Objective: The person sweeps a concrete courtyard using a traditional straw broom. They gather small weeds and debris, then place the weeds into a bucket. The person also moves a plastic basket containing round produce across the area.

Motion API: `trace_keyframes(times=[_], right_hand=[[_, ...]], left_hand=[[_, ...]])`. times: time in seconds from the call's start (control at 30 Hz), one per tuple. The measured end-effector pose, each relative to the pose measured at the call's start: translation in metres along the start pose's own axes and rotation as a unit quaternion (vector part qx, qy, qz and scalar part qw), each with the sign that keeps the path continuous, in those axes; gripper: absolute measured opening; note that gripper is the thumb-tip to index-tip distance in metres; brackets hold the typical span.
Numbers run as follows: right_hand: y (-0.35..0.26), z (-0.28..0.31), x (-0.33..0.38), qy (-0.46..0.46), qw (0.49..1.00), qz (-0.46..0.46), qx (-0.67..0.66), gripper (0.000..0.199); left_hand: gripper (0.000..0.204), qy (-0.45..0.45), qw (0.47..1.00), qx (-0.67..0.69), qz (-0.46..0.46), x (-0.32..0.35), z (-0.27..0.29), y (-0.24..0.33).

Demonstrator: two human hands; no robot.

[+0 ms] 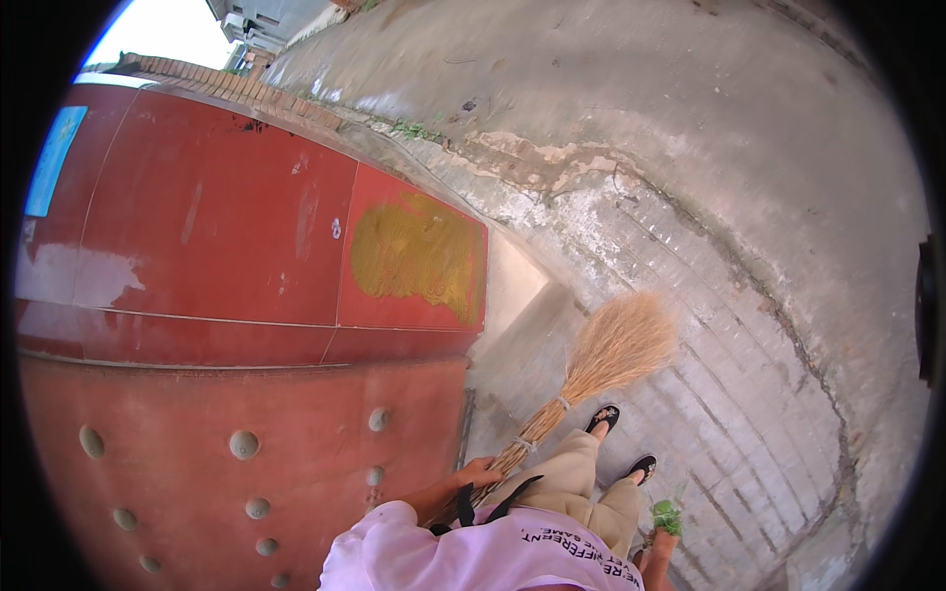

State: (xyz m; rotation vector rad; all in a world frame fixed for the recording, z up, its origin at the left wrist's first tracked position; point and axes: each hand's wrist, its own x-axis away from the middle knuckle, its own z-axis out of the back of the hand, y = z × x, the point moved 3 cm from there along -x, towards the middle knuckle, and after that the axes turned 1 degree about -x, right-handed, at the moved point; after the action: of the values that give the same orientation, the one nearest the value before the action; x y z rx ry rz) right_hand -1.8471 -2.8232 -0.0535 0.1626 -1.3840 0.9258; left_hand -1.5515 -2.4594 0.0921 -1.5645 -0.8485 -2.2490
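Observation:
My left hand is wrapped round the upper handle of a straw broom. The handle is bound with pale ties, and its wide bristle head fans out ahead of my feet. Low on the right, my right hand is closed on a small bunch of green leaves, the stems partly hidden by the fingers. The broom slants away from my body, and I cannot tell whether its bristles touch the ground.
A red tiled wall with a yellowish patch rises on the left, beside a red studded door. Grooved concrete slopes away underfoot. A cracked edge borders the smoother pavement beyond.

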Motion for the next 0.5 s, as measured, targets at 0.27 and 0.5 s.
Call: trace_keyframes(times=[0.27,0.5], right_hand=[[-0.027,0.031,-0.065,0.007,0.999,-0.040,0.009,0.002],[-0.093,0.059,-0.119,-0.018,0.999,0.021,0.017,0.003]], left_hand=[[0.048,0.012,1.000,-0.018,0.000,-0.014,-0.016,0.013],[0.049,0.035,0.997,0.039,0.053,0.012,-0.068,0.076]])
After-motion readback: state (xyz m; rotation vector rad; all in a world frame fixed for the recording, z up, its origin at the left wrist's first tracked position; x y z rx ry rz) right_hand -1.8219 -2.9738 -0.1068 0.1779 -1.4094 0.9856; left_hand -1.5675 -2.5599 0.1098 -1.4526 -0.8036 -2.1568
